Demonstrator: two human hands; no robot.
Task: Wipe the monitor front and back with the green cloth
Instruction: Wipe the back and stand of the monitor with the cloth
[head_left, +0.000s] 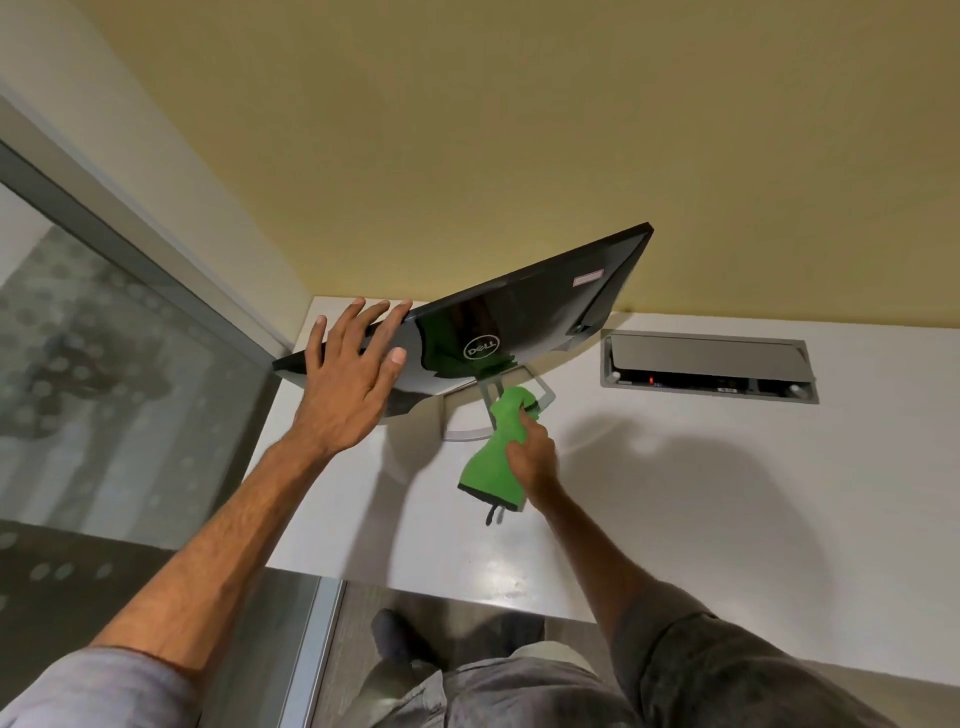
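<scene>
A black monitor (540, 312) stands on the white desk (701, 493), its glossy back with a round logo turned toward me and tilted. My left hand (348, 374) rests spread over the monitor's left top edge, fingers curled over the rim. My right hand (530, 457) grips the bunched green cloth (498, 447) just below the monitor, at the silver stand (543, 389). The cloth's upper end touches the stand's neck, and its black-edged lower end hangs free. The green cloth is mirrored in the glossy back. The screen side is hidden.
A grey cable hatch (706, 364) is set in the desk, right of the monitor. A yellow wall (467, 130) rises behind the desk. A frosted glass partition (104, 364) with a metal frame borders the left. My legs and one shoe show below the desk's near edge.
</scene>
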